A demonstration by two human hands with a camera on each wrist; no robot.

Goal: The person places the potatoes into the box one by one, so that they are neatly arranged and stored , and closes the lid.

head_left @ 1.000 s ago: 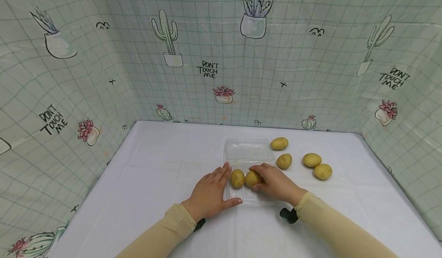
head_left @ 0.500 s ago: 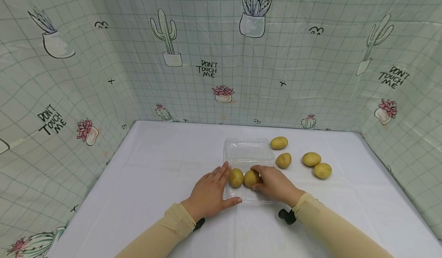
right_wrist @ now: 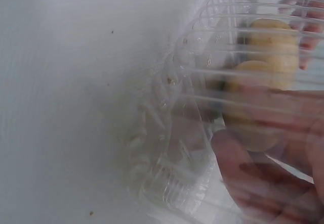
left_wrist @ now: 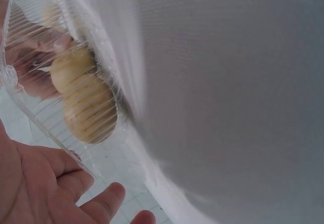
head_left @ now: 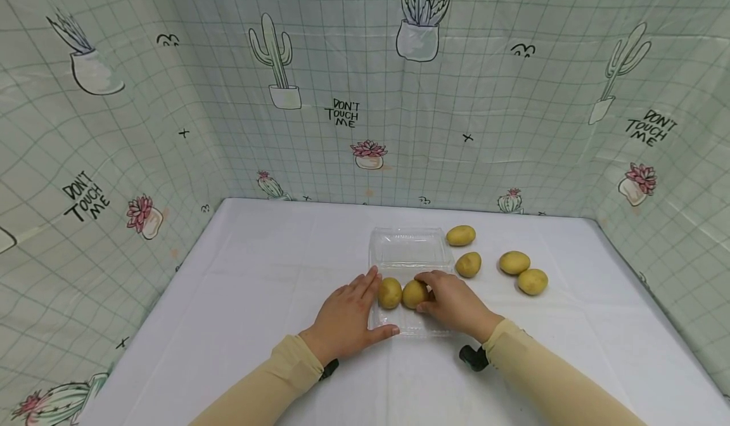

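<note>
A clear plastic clamshell box (head_left: 410, 329) lies with its lid (head_left: 407, 246) folded back, away from the person. Two yellow potatoes sit side by side in its base. The left potato (head_left: 390, 293) is beside my left hand (head_left: 346, 321), whose fingers lie straight along the box's left wall. My right hand (head_left: 455, 303) grips the right potato (head_left: 414, 294) from its right side, thumb nearer the person. In the left wrist view both potatoes (left_wrist: 90, 110) show through the ribbed wall. In the right wrist view, the fingers (right_wrist: 230, 161) curl round a potato, partly blurred by the plastic.
On the white table (head_left: 274, 261), one potato (head_left: 461, 236) lies beside the lid and another potato (head_left: 468, 265) just nearer. Farther right, two potatoes (head_left: 515, 262) touch or nearly touch. Patterned cloth (head_left: 422, 96) walls off the back and sides.
The right hand has shifted the right potato very slightly to the left. The left hand and the box stay practically still.
</note>
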